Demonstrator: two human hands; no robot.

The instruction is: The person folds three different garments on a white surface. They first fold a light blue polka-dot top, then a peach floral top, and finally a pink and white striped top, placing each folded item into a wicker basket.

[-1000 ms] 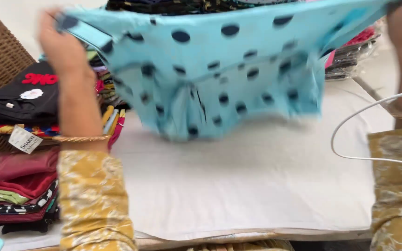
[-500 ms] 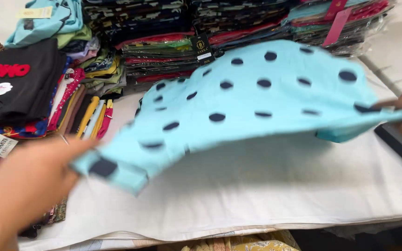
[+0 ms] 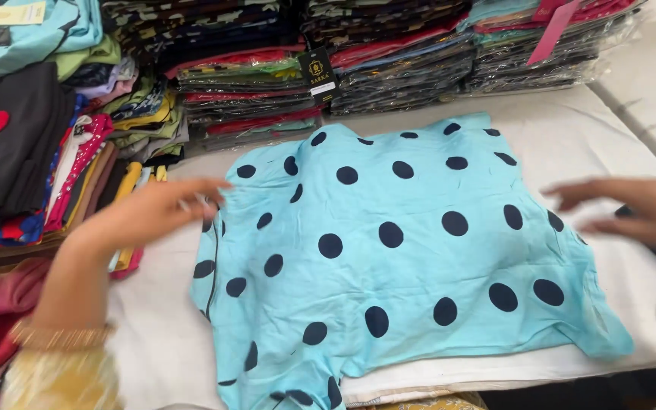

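Note:
A light blue garment with dark polka dots [image 3: 396, 243] lies spread flat on the white table cover [image 3: 153, 334]. My left hand [image 3: 149, 212] hovers at the garment's left edge, fingers apart, fingertips at or just over the cloth. Over the garment's right edge my right hand [image 3: 635, 209] is held flat with spread fingers. Neither hand grips anything. A bangle and a yellow patterned sleeve show on my left wrist.
Stacks of folded clothes [image 3: 47, 144] pile up along the left side. Rows of plastic-wrapped folded garments [image 3: 389, 61] line the back of the table, some with hanging tags. The table's right edge [image 3: 639, 91] runs diagonally at upper right.
The garment was held up in the air by both hands, then lowered. Now it lies flat on the table and both hands have let go of it.

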